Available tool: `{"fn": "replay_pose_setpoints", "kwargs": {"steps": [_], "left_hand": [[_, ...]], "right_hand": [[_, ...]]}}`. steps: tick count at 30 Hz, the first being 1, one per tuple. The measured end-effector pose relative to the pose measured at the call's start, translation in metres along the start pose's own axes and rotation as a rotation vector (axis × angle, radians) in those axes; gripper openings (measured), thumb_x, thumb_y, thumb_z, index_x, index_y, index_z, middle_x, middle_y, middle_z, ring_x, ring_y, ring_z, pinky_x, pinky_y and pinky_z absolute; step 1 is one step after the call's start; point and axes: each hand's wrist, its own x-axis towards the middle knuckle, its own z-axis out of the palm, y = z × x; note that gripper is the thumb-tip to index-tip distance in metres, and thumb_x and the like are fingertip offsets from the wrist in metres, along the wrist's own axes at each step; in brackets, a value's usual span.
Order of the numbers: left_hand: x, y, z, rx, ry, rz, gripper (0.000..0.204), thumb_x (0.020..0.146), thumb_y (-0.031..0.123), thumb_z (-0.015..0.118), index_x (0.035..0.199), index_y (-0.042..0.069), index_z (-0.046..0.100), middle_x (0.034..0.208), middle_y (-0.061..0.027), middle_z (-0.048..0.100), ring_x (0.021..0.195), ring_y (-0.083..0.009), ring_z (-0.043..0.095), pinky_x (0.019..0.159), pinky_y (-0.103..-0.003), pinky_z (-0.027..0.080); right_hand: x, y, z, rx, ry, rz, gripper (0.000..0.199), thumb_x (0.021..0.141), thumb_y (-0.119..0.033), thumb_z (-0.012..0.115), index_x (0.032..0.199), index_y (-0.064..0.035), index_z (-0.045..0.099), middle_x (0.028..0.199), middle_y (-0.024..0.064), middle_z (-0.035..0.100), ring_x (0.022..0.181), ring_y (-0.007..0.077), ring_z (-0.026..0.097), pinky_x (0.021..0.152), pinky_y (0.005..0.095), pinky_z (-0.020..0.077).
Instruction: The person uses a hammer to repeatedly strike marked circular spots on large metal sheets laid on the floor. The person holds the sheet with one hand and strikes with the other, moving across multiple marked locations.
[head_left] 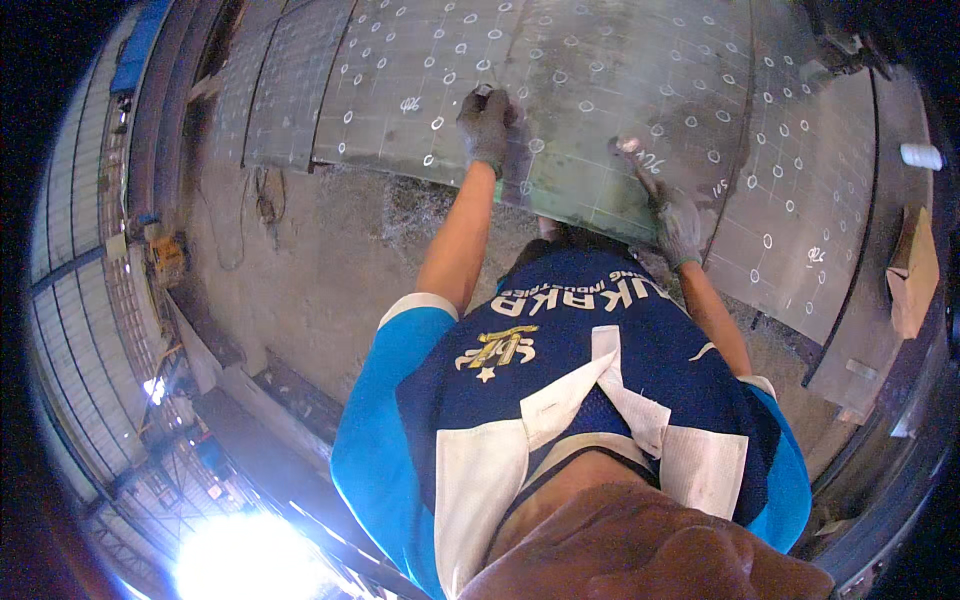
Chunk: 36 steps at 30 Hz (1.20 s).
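Both of my hands, in grey work gloves, are over a large flat steel plate (560, 110) marked with chalk circles and thin lines. My left hand (485, 128) is closed, fingertips down by a chalk circle; whatever they pinch is too small and dark to make out. To the right, near the plate's near edge, my right hand (678, 222) grips a slim dark handle. Its far end is a shiny, pinkish lump, so it looks like a hammer-like tool (630, 150), slightly blurred. That end sits over the plate, apart from my left hand.
More chalk-marked plates (800, 200) lie alongside on the right and left. A folded brown cardboard piece (912, 270) and a white roll (921, 156) are at the far right. Cable (265, 205) lies on the dusty floor (330, 250). A yellow machine (165, 258) stands left.
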Motion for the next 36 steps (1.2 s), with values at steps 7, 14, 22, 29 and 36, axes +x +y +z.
{"fn": "replay_pose_setpoints", "kwargs": {"steps": [7,14,22,29,36], "left_hand": [[0.034,-0.035,0.001,0.152,-0.022,-0.050,0.016,0.087,0.017,0.073,0.092,0.003,0.068,0.076,-0.0044,0.066,0.063,-0.0142,0.058,0.058,-0.034,0.048],[0.042,-0.014,0.021,0.347,-0.028,0.052,0.021,0.087,0.018,0.074,0.095,0.000,0.069,0.079,-0.0056,0.069,0.063,-0.0142,0.059,0.058,-0.034,0.048],[0.048,-0.032,0.024,0.300,-0.020,0.026,0.027,0.086,0.023,0.074,0.098,-0.001,0.071,0.086,-0.0087,0.073,0.074,-0.0174,0.064,0.067,-0.036,0.052],[0.085,-0.084,-0.009,0.512,0.035,0.136,0.027,0.086,0.023,0.072,0.099,-0.001,0.071,0.085,-0.0096,0.073,0.075,-0.0176,0.064,0.068,-0.036,0.052],[0.049,-0.027,0.020,0.429,0.001,0.011,0.032,0.085,0.026,0.074,0.101,-0.001,0.070,0.086,-0.0140,0.074,0.077,-0.0264,0.069,0.073,-0.040,0.054]], "right_hand": [[-0.010,-0.005,0.007,-0.015,-0.093,0.026,0.039,0.098,-0.017,0.048,0.134,-0.0071,0.062,0.123,0.0197,0.068,0.116,0.0393,0.062,0.100,0.0478,0.0480],[-0.005,0.004,0.009,-0.131,0.029,-0.056,0.035,0.100,-0.018,0.049,0.130,-0.0106,0.064,0.119,0.0190,0.069,0.111,0.0389,0.064,0.095,0.0484,0.0506],[-0.009,-0.009,-0.010,-0.170,-0.024,-0.031,0.038,0.099,-0.016,0.048,0.134,-0.0098,0.063,0.127,0.0211,0.066,0.116,0.0390,0.062,0.097,0.0486,0.0480],[-0.003,-0.007,-0.010,-0.182,0.003,-0.124,0.045,0.097,-0.014,0.050,0.140,-0.0086,0.058,0.135,0.0205,0.062,0.128,0.0367,0.056,0.107,0.0464,0.0438],[0.001,-0.017,-0.024,-0.147,-0.116,0.010,0.047,0.094,-0.015,0.054,0.140,-0.0079,0.058,0.130,0.0216,0.066,0.122,0.0389,0.060,0.103,0.0485,0.0462]]}}
